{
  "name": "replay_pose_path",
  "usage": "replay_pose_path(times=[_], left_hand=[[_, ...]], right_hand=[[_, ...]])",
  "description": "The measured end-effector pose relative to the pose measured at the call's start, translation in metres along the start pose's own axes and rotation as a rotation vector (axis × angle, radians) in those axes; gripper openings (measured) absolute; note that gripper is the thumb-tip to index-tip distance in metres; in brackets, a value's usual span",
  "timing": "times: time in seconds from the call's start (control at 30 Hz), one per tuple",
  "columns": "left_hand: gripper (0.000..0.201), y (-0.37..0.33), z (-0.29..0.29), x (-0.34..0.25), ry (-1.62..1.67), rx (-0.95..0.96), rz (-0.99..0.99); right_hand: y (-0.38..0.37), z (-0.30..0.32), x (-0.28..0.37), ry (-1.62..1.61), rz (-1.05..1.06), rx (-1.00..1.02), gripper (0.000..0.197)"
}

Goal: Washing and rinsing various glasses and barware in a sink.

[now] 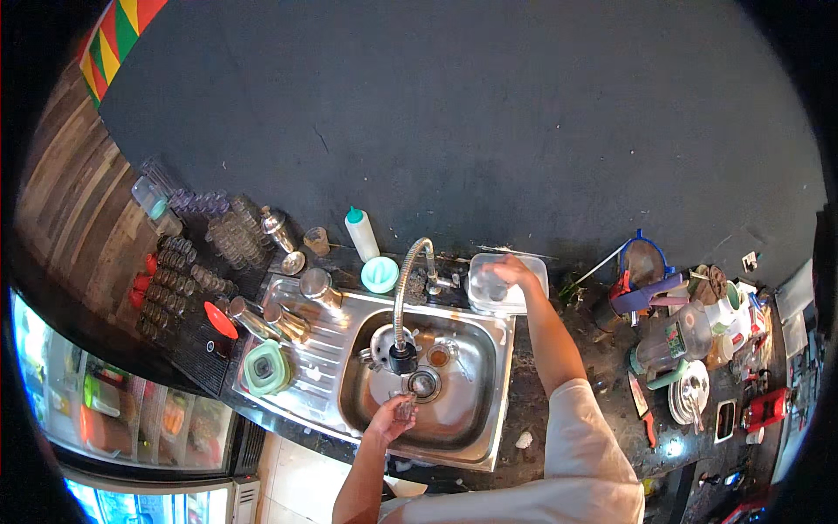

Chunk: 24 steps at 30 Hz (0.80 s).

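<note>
My left hand (389, 423) is closed around a small clear glass (403, 407), held over the near edge of the steel sink (476, 423). My right hand (511, 271) reaches over a clear plastic tub (534, 278) behind the sink's right corner. Its fingers look curled, and what they hold, if anything, I cannot make out. A flexible tap (400, 297) arches over the basin, its black head (402, 357) above a metal pot (377, 343). A small round cup (439, 355) stands near the drain (422, 384).
On the drainboard stand metal shaker cups (319, 286) and a pale green square container (266, 368). A squeeze bottle (360, 234) and a mint bowl (380, 274) are behind. Glasses (237, 231) crowd the left counter. To the right lie a knife (642, 409) and stacked plates (690, 395).
</note>
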<state>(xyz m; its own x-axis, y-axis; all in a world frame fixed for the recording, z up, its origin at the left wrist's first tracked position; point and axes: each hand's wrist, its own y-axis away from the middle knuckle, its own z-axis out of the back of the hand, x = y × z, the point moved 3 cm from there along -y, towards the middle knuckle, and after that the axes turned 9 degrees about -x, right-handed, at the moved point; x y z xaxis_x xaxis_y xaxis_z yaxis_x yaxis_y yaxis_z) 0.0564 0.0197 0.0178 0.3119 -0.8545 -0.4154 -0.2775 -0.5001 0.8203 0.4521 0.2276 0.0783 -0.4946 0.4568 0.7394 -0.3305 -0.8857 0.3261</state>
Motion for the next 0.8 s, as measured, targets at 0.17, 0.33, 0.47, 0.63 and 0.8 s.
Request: replay_pose_path(times=[0.17,0.33,0.47,0.63,0.8], left_hand=[[0.029,0.005,0.009,-0.005,0.073,-0.033,-0.025],[0.030,0.001,0.012,-0.008,0.089,-0.028,-0.062],[0.028,-0.002,0.008,-0.007,0.098,-0.023,-0.037],[0.024,-0.003,0.001,-0.007,0.036,0.043,-0.033],[0.024,-0.004,-0.009,-0.006,0.090,0.120,0.040]], right_hand=[[-0.013,-0.013,0.022,0.560,0.027,0.289,0.053],[-0.022,-0.035,0.013,0.856,0.079,0.306,0.046],[-0.015,-0.035,0.007,0.913,0.176,0.101,0.048],[0.004,-0.012,0.012,0.641,0.278,-0.064,0.048],[0.021,0.015,0.020,0.595,0.370,-0.201,0.043]])
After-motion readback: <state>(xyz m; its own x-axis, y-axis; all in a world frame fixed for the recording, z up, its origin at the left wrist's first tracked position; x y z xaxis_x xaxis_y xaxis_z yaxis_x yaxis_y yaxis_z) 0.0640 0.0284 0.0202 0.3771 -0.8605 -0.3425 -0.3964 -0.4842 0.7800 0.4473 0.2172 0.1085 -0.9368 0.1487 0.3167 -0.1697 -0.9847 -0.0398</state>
